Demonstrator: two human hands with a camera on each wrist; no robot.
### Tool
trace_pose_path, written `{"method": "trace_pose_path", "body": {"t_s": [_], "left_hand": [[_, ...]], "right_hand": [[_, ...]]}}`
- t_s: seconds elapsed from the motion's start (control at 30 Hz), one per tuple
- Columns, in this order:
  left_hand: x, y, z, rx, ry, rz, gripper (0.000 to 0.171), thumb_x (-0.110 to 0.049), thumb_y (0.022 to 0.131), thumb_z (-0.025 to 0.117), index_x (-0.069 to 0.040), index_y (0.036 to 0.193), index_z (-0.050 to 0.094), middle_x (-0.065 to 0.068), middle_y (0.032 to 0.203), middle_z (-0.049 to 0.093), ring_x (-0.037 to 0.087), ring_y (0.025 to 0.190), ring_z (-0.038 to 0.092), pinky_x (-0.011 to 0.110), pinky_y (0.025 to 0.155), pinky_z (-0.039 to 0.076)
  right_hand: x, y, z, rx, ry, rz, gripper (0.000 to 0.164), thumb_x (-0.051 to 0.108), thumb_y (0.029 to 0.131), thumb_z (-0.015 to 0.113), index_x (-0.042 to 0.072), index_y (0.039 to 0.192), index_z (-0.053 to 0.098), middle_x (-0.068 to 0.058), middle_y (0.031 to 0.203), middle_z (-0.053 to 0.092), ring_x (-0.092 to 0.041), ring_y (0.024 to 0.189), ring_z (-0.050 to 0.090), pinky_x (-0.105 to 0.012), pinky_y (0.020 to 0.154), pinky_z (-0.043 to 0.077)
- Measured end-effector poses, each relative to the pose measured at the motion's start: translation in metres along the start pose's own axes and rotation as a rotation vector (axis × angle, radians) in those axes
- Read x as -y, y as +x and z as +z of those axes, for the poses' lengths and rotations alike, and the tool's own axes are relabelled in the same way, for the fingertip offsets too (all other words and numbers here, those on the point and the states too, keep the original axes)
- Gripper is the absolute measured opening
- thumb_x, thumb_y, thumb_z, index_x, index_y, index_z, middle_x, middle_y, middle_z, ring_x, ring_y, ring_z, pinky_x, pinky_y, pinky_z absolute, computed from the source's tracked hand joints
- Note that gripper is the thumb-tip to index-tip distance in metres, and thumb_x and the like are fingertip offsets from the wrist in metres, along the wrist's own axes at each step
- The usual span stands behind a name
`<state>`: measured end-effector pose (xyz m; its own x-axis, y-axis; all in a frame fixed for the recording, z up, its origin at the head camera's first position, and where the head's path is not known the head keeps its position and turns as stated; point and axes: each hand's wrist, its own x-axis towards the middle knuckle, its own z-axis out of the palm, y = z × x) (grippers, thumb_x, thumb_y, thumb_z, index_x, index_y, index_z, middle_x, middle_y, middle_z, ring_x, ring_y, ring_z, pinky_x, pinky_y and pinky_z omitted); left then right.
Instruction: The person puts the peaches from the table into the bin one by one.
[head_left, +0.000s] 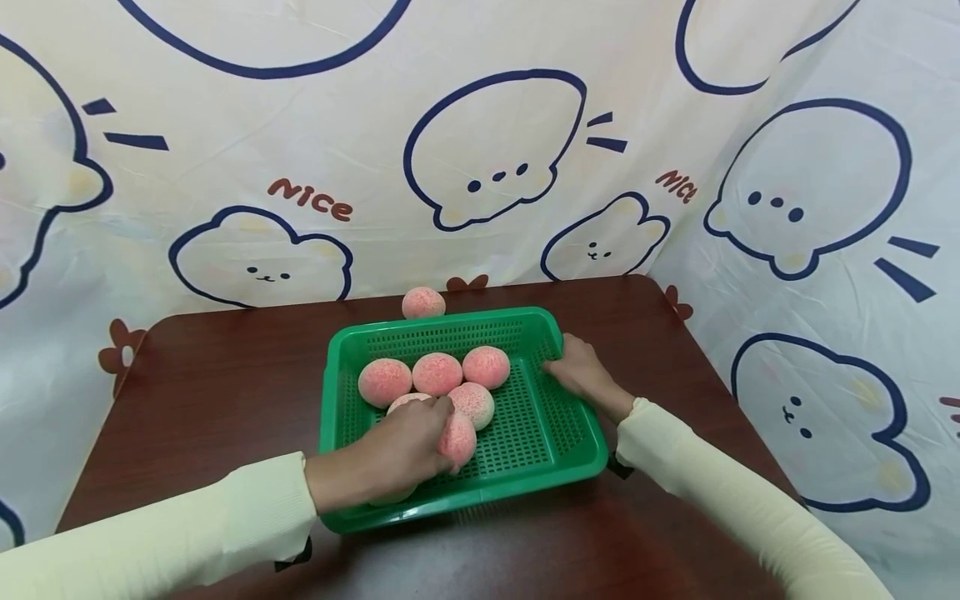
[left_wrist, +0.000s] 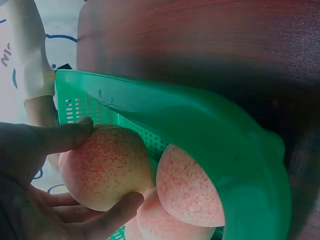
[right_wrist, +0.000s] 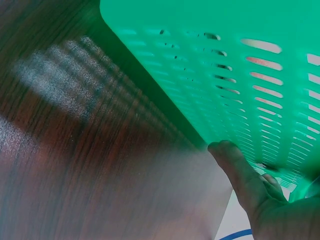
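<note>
A green plastic basket with slotted walls sits on the table, holding several pink, speckled peaches. My left hand is over its near left part and grips a peach, thumb and fingers spread round the fruit. Beside that peach, others lie against the basket wall in the left wrist view. At the basket's right end, my right hand holds the side, thumb over the rim. Its fingers lie along the outside of the slotted wall in the right wrist view. My left hand partly hides some peaches.
One peach is outside the basket, just behind its far rim. The dark reddish-brown wooden table extends round the basket. A printed cloth with cartoon bears hangs behind the table and along its sides.
</note>
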<state>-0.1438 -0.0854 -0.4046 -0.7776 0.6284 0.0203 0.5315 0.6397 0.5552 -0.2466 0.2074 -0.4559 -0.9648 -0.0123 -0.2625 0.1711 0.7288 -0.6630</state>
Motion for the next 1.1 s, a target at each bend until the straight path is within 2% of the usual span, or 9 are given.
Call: {"method": "trace_pose_path", "body": {"t_s": [0.27, 0.53, 0.8, 0.93, 1.1], "left_hand": [[0.001, 0.001, 0.004, 0.017, 0.023, -0.004, 0.036, -0.021, 0.082, 0.085, -0.004, 0.101, 0.060, -0.007, 0.064, 0.052, 0.006, 0.063, 0.052, 0.021, 0.058, 0.046], [-0.001, 0.002, 0.012, 0.049, 0.046, -0.041, 0.040, -0.022, 0.077, 0.088, -0.002, 0.102, 0.063, -0.004, 0.064, 0.051, 0.015, 0.074, 0.049, 0.026, 0.056, 0.043], [0.001, 0.004, 0.019, 0.062, 0.062, -0.035, 0.040, -0.021, 0.077, 0.087, 0.000, 0.103, 0.065, -0.003, 0.067, 0.053, 0.017, 0.074, 0.049, 0.028, 0.058, 0.044], [0.002, 0.006, 0.023, 0.063, 0.066, -0.035, 0.036, -0.021, 0.079, 0.084, 0.000, 0.101, 0.065, -0.004, 0.064, 0.053, 0.015, 0.072, 0.050, 0.029, 0.062, 0.044], [0.003, 0.007, 0.027, 0.061, 0.072, -0.039, 0.024, -0.017, 0.081, 0.078, -0.004, 0.094, 0.063, -0.004, 0.060, 0.051, 0.015, 0.068, 0.047, 0.028, 0.057, 0.041]], "right_hand": [[0.000, 0.000, 0.000, 0.000, -0.002, 0.002, 0.041, 0.016, 0.097, 0.061, 0.000, 0.133, 0.050, -0.021, 0.112, 0.066, -0.029, 0.090, 0.072, -0.038, 0.070, 0.063], [0.001, 0.000, 0.000, 0.002, -0.015, 0.010, 0.042, 0.017, 0.097, 0.061, 0.000, 0.134, 0.050, -0.020, 0.115, 0.066, -0.029, 0.092, 0.071, -0.038, 0.071, 0.063], [0.001, 0.000, 0.000, -0.002, -0.004, -0.003, 0.041, 0.016, 0.096, 0.061, 0.000, 0.132, 0.051, -0.020, 0.111, 0.066, -0.028, 0.089, 0.072, -0.037, 0.068, 0.062], [0.001, 0.000, 0.000, -0.005, -0.005, -0.005, 0.040, 0.016, 0.096, 0.061, 0.000, 0.131, 0.051, -0.020, 0.110, 0.066, -0.027, 0.088, 0.072, -0.036, 0.068, 0.062], [0.000, 0.000, -0.001, -0.006, -0.001, -0.005, 0.040, 0.016, 0.096, 0.062, -0.001, 0.131, 0.051, -0.020, 0.110, 0.066, -0.027, 0.088, 0.072, -0.037, 0.068, 0.063]]}}
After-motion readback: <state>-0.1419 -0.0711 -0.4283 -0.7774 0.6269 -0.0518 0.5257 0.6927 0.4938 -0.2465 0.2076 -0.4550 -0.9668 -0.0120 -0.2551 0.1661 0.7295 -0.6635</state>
